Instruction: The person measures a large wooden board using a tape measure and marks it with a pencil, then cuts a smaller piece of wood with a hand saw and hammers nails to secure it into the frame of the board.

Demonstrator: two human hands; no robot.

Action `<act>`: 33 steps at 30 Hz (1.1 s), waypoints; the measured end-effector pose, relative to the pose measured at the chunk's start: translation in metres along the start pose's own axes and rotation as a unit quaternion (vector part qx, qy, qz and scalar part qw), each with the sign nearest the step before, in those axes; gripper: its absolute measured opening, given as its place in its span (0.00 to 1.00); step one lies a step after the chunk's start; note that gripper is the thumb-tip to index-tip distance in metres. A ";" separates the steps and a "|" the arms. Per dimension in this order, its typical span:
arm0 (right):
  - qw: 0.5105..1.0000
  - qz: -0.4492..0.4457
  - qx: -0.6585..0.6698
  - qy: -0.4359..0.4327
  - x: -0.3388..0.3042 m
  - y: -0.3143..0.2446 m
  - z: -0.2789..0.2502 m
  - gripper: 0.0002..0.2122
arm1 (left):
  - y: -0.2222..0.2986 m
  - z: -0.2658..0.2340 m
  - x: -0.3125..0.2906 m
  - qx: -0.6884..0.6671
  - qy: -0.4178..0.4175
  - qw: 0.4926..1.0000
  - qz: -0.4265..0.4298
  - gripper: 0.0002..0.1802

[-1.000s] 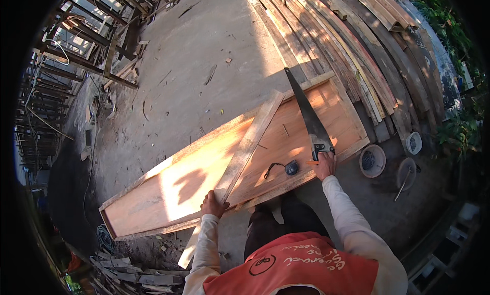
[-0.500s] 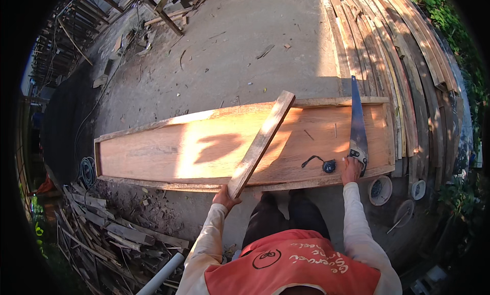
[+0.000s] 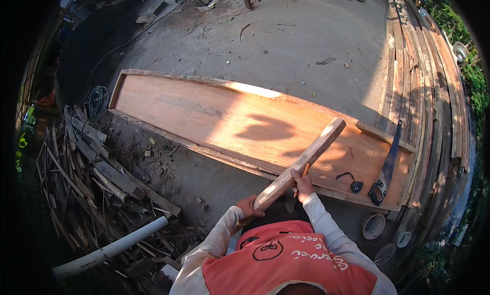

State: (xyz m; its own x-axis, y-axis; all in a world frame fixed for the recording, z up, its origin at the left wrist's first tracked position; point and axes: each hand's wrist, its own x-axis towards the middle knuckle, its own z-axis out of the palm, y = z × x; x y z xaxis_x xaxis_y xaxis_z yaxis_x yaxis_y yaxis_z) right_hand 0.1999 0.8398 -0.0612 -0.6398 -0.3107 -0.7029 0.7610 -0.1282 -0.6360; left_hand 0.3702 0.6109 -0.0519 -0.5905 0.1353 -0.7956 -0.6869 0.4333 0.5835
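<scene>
A squared length of timber [image 3: 317, 148] slants across the near edge of a long shallow plywood panel [image 3: 189, 106] with a raised wooden frame. My left hand [image 3: 249, 207] is wrapped round the timber's near end. Farther up the same piece, my right hand [image 3: 304, 187] presses against its side, with a slim orange pencil [image 3: 305, 169] held in the fingers. On the panel to the right lie a black tape measure [image 3: 356, 186] and a handsaw [image 3: 392, 160], its dark handle toward me. A thin nail-like piece [image 3: 351, 152] lies near the tape.
Long boards [image 3: 434, 106] are stacked along the right. Scrap wood [image 3: 109, 188] is heaped at the left beside a white pipe [image 3: 109, 249]. A coiled hose [image 3: 97, 101] lies by the panel's far left corner. Buckets [image 3: 374, 226] stand at the near right.
My right hand has let go of the saw, which now lies on the panel, and has come to the timber with a pencil. The view has turned, and the timber's near end is closer to my body.
</scene>
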 end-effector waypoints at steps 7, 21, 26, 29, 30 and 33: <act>0.997 0.062 0.048 0.000 -0.025 0.024 0.029 0.22 | -0.034 0.013 -0.075 -0.095 -0.009 0.993 0.070 0.53; 0.995 0.091 -0.021 -0.024 -0.050 0.079 0.051 0.21 | -0.130 0.120 -0.174 -0.103 0.184 0.976 -0.063 0.50; 0.993 0.069 -0.097 -0.017 -0.035 0.132 0.137 0.18 | -0.204 0.086 -0.187 -0.102 0.192 0.975 -0.056 0.50; 0.987 0.068 -0.141 -0.035 -0.022 0.168 0.224 0.18 | -0.256 0.033 -0.205 -0.084 0.204 0.969 -0.110 0.49; 0.986 0.069 -0.155 0.000 -0.014 0.181 0.257 0.19 | -0.271 0.013 -0.210 -0.086 0.203 0.962 -0.161 0.47; 0.984 0.064 -0.167 -0.012 0.005 0.214 0.338 0.21 | -0.319 -0.049 -0.225 -0.073 0.201 0.962 -0.169 0.47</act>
State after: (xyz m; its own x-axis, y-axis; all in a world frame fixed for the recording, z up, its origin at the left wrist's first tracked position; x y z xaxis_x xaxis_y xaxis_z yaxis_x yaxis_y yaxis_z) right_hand 0.3959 0.4929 -0.0930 -0.5356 -0.3268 -0.7787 0.7547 0.2285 -0.6150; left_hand 0.7014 0.3984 -0.0515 -0.4187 -0.3601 -0.8337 -0.9035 0.2579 0.3423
